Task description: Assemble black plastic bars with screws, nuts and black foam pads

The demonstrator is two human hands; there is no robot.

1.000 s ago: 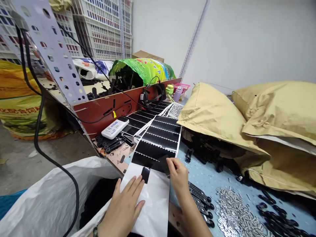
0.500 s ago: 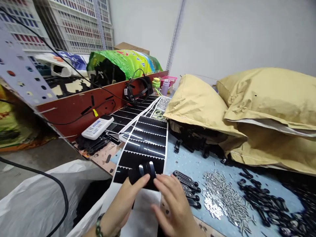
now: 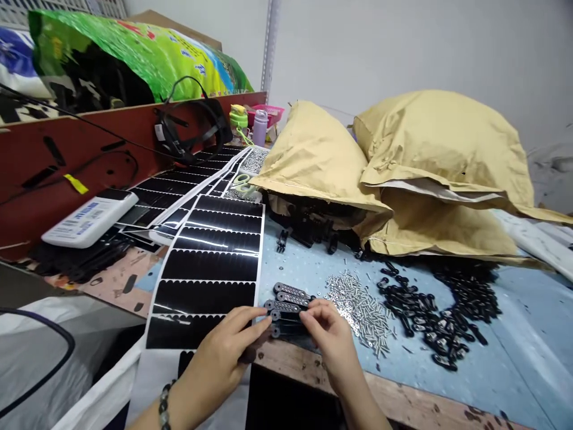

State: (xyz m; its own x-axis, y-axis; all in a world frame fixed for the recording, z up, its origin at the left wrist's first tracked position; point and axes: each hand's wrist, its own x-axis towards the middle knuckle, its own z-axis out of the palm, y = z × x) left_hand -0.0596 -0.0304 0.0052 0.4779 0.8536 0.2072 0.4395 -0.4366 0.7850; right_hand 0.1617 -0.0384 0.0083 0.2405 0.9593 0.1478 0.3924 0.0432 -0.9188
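Left hand (image 3: 224,346) and right hand (image 3: 332,337) are gripping a black bar (image 3: 289,315) at opposite ends, apparently steadying it.

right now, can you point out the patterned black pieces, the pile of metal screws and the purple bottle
patterned black pieces (image 3: 292,298): head view, middle of an upper piece
pile of metal screws (image 3: 363,312): head view, middle of the pile
purple bottle (image 3: 259,129): head view, its body

Room above the black sheet (image 3: 209,263), tan sack (image 3: 313,155) blocking behind, screw pile (image 3: 362,313) right of black handles (image 3: 290,289)
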